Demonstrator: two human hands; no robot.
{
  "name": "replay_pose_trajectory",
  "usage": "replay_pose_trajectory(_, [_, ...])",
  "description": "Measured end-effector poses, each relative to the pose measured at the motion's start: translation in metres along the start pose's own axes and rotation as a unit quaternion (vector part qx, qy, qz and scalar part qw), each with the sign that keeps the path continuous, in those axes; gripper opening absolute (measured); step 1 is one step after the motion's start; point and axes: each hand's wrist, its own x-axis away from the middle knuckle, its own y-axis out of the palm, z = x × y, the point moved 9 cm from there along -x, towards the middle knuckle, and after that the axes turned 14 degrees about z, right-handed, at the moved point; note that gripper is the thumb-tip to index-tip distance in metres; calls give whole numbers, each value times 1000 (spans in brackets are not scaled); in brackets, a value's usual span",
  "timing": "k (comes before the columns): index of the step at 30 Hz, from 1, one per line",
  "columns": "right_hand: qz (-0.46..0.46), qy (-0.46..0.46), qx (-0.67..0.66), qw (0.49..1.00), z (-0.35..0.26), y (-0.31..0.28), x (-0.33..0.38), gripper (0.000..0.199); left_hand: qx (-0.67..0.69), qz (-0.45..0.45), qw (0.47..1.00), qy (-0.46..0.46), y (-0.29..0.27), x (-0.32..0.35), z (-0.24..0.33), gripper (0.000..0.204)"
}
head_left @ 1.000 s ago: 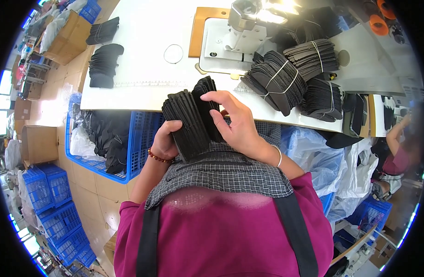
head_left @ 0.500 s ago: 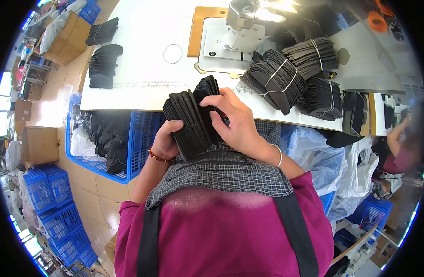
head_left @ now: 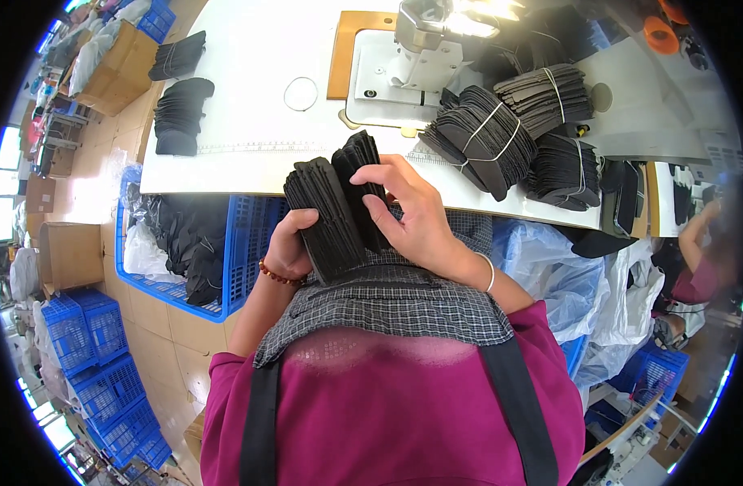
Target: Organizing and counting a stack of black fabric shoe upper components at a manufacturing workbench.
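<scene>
A thick stack of black fabric pieces (head_left: 327, 223) is held upright over my lap at the table's front edge. My left hand (head_left: 292, 239) grips its left side, thumb on the near face and fingers hidden behind. The stack is parted by a gap, with a smaller portion (head_left: 360, 166) standing to the right. My right hand (head_left: 408, 202) curls round that portion, index finger and thumb bent at its right edge. Right of my hands, on the table, lie a black bundle tied with white string (head_left: 485, 138), a greyer tied bundle (head_left: 545, 95) and another black bundle (head_left: 567, 172).
A white sewing machine (head_left: 416, 69) stands at the table's back. A white string loop (head_left: 301, 94) and two black stacks (head_left: 181, 117) (head_left: 178, 57) lie left on the white table (head_left: 242, 97). Blue crates (head_left: 225, 267) stand on the floor at left; a person (head_left: 699, 267) is at far right.
The stack in my hands has shifted very slightly left, and its two portions lean a little differently. My hands keep nearly the same places.
</scene>
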Motion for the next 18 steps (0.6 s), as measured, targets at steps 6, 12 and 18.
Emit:
replay_pose_trajectory(6, [31, -92, 41, 994, -15, -2, 1, 22, -46, 13, 998, 47, 10, 1, 5, 59])
replay_pose_trajectory(12, [7, -52, 54, 997, -11, -3, 1, 21, -52, 21, 998, 40, 2, -1, 3, 59])
replay_pose_trajectory(18, [-7, 26, 14, 1000, 4, 0, 1, 21, -44, 32, 998, 37, 4, 0, 4, 59])
